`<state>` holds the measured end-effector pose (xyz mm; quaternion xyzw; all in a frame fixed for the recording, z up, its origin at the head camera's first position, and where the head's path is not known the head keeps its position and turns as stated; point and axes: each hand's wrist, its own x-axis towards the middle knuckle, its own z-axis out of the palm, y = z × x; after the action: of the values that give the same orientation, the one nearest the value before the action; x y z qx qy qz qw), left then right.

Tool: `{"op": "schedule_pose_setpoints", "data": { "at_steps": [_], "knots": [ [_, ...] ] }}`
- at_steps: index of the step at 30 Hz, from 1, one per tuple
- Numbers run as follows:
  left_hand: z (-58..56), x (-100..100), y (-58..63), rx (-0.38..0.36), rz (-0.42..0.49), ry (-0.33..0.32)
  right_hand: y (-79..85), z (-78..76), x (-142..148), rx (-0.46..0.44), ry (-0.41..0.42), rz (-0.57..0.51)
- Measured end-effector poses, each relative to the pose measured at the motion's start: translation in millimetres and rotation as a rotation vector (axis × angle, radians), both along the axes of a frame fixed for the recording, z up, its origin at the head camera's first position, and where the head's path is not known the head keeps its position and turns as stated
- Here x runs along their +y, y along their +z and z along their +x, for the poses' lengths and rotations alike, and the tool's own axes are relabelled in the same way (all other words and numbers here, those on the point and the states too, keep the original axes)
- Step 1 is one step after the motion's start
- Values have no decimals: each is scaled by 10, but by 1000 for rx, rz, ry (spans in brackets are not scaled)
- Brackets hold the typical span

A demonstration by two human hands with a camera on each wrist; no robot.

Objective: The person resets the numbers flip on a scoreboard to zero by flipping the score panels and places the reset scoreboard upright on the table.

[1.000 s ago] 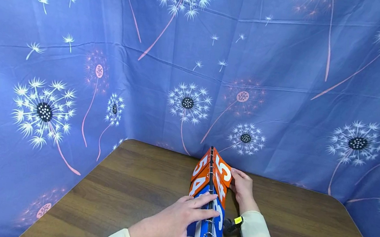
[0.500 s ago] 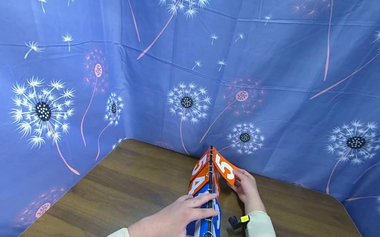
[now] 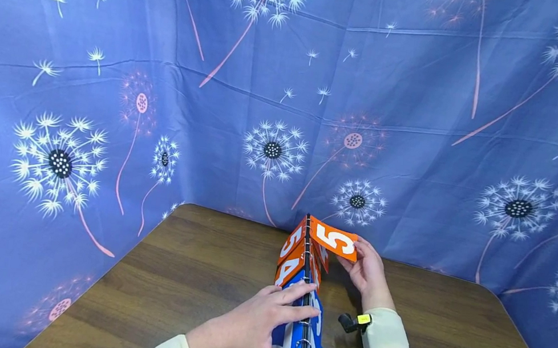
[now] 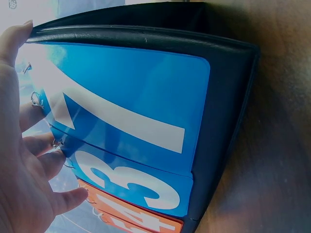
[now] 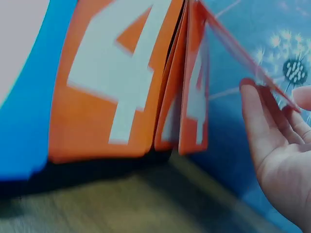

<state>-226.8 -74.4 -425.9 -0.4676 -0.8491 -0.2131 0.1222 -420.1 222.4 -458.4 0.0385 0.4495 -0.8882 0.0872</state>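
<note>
A tabletop flip scoreboard (image 3: 306, 263) with a black cover (image 4: 228, 97) and ringed number cards stands like a tent, its ridge running away from me. My left hand (image 3: 262, 321) rests spread across the ridge at its near half, thumb at the near end. At the far right end, my right hand (image 3: 367, 273) pinches the lower edge of an orange card (image 3: 335, 239) marked 5, lifted outward nearly level. Beneath it, further orange cards (image 5: 194, 107) hang, one showing part of a 4. Blue cards (image 4: 136, 97) fill the nearer part.
The scoreboard stands on a brown wood-grain table (image 3: 187, 255). A blue dandelion-print cloth (image 3: 232, 134) hangs behind and at the sides, close to the far table edge. A small black device with a yellow label (image 3: 363, 319) is strapped at the right wrist.
The right hand has drawn the orange 5 card outward and up, away from the cards under it. My left hand stays in place on the ridge.
</note>
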Motion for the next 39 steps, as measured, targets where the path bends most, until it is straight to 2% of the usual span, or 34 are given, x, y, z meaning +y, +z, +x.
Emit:
{"op": "schedule_pose_setpoints", "data": {
  "at_steps": [8,12,15,20,23,30,33,39],
  "knots": [
    [8,-4,11,-38,-5,-5,329,122,-136,69,-9,-32],
    [16,5,1,-12,-9,-1,439,149,-191,77,-20,-29],
    [19,8,-3,9,-9,3,526,139,-214,94,-17,-3],
    [14,-1,3,-18,-10,2,746,109,-297,136,-11,110],
    [14,-3,5,-6,-9,6,908,91,-402,180,-5,233],
    [16,-2,4,4,-4,6,1235,98,-746,334,37,645],
    [16,-2,-1,-10,-3,5,1325,101,-901,441,66,836],
    [20,-14,5,-22,-3,1,1418,105,-1160,727,120,1338]
  ]
}}
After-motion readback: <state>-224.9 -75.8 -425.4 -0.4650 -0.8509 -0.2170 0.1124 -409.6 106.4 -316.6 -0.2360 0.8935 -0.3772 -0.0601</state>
